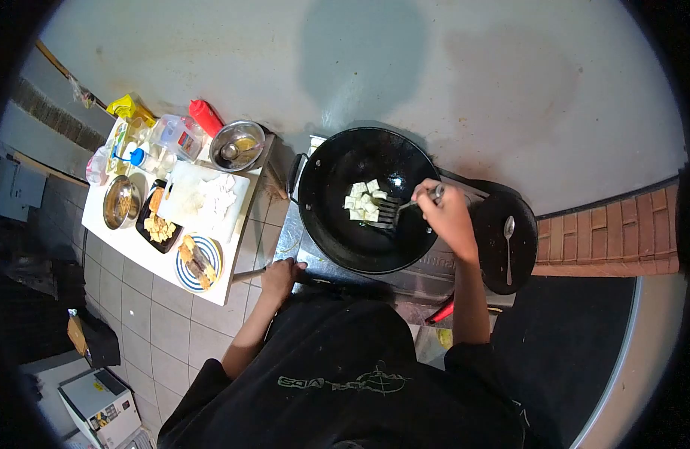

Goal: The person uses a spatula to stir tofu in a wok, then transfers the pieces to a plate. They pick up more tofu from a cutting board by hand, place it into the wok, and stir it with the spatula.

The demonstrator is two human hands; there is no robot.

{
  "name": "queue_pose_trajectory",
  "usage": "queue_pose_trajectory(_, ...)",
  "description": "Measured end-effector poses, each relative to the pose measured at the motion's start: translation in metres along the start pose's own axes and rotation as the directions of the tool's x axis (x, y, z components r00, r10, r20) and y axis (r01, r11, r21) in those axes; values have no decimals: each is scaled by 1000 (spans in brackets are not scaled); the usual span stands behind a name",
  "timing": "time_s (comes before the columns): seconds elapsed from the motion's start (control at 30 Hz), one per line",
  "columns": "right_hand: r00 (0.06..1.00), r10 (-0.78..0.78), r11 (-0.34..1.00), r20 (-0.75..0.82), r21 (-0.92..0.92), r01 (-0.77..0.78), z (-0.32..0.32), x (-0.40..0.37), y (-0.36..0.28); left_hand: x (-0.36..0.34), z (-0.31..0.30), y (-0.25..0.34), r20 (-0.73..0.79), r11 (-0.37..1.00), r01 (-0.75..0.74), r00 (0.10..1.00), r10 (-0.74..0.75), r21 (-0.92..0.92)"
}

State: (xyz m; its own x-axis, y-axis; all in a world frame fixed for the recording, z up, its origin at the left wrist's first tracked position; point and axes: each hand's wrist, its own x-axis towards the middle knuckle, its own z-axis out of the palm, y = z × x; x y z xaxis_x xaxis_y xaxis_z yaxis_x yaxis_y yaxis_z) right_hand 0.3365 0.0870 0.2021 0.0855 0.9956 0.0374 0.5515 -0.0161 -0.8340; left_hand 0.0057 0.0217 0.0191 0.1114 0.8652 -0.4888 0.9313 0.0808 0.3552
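My right hand (445,215) is closed around the handle of a slotted metal spatula (388,214). The spatula's blade lies in a large black wok (337,243), touching the right side of a small heap of pale white cubes (364,200). These cubes look like tofu and sit near the wok's middle. My left hand (280,278) rests with curled fingers at the front left edge of the metal stove (291,241), below the wok's side handle. Whatever those fingers grip, if anything, is hidden.
Right of the wok, a spoon (509,247) lies on a black pan (495,217). On the left, a white table (147,251) holds a cutting board (188,202), steel bowl (238,146), red bottle (205,117), black tray (162,230) and striped plate (182,278) of food.
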Motion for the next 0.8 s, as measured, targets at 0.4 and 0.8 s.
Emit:
queue_pose_trajectory(0.4, 974, -227, 907, -4, -364, 210, -9, -31, -67, 3, -5, -5, 48, 996, -77, 996, 75, 44)
queue_pose_trajectory(0.8, 926, -255, 772, 278, -518, 369, 11, -53, -71, 1, -6, -6, 88, 998, -57, 995, 56, 5)
